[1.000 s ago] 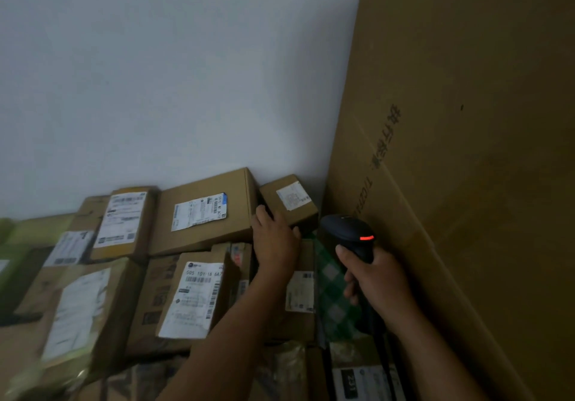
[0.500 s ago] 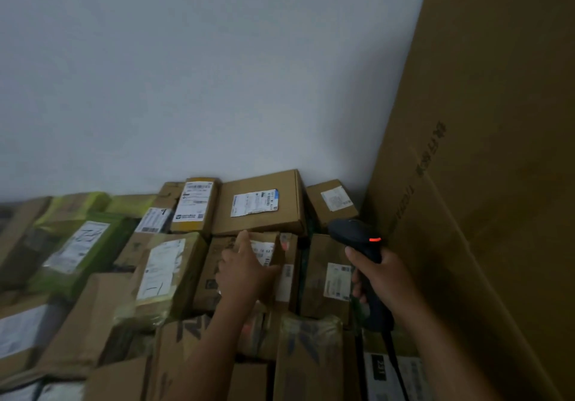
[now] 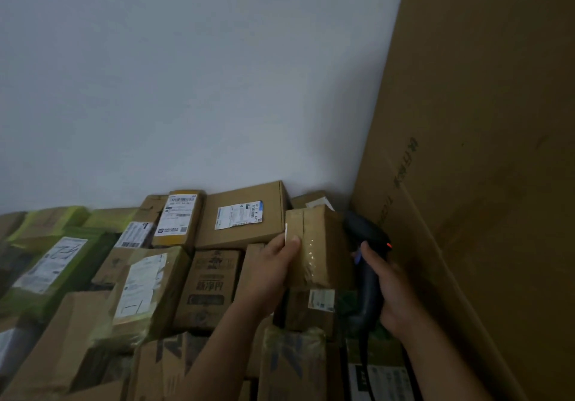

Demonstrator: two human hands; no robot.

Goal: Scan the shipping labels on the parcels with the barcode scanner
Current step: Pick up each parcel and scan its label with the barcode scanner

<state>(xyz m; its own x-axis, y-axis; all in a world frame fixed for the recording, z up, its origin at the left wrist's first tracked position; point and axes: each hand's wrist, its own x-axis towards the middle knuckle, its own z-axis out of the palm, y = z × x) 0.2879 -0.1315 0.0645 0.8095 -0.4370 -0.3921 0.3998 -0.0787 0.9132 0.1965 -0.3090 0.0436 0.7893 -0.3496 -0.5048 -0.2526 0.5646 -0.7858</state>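
A dim corner: a white wall (image 3: 186, 89) behind, a tall cardboard sheet (image 3: 482, 151) leaning along the right, and a pile of parcels (image 3: 211, 285) filling the floor between them.

Nearest, two bare forearms reach in over the front boxes. The left hand (image 3: 267, 273) grips a small box (image 3: 320, 245) lifted clear of the pile, its thumb (image 3: 292, 241) laid across the glossy taped face; the other fingers are hidden behind it. The right hand (image 3: 395, 298) is wrapped round the handle of the scanner (image 3: 364, 232), which sits just beside the box, to its right and partly hidden by it, a red light (image 3: 388, 245) glowing on its head. Farther back, a row of parcels rests against the wall.

The risk lies in the angles. The box's label (image 3: 286, 232) shows only as a white sliver on its left side, turned away from the scanner, so a trigger pull now would likely read nothing, or catch the small label (image 3: 322, 299) on the parcel just below. The one-handed grip on slick tape could also slip and drop the box into the pile.

Counted: two hands, one scanner, one lifted box. Upwards of fifteen parcels can be made out, though overlap prevents an exact figure; three or four are wrapped in green. Eight white labels show at least in part, besides the sliver on the held box.
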